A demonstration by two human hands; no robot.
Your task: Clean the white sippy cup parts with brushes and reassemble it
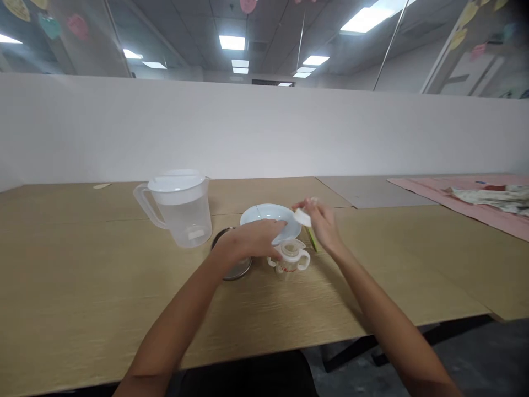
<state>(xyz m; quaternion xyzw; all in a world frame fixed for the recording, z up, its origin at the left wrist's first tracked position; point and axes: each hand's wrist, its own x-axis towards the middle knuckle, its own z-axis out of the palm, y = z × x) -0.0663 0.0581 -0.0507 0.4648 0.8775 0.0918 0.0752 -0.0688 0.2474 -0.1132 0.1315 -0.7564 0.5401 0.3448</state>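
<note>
A small glass measuring cup (288, 264) with a white rim, two white handles and red print stands upright on the table. My left hand (257, 238) reaches over its left side. The fingers are stretched toward a white bowl (250, 214) behind the cup, and the thumb is at the cup's left handle. My right hand (324, 225) is raised to the right of the bowl, its fingers closed on a small white piece (303, 218); blur hides what kind it is. Under my left wrist lies a round metal-rimmed dish (239, 273), partly covered.
A lidded clear plastic pitcher (182, 212) stands to the left. Between bowl and cup, on the right, a thin green stick-like thing (311, 239) lies on the wooden table (103, 309). A pink cloth (433, 193) with folded fabric is at far right. A white wall (248, 132) rises behind.
</note>
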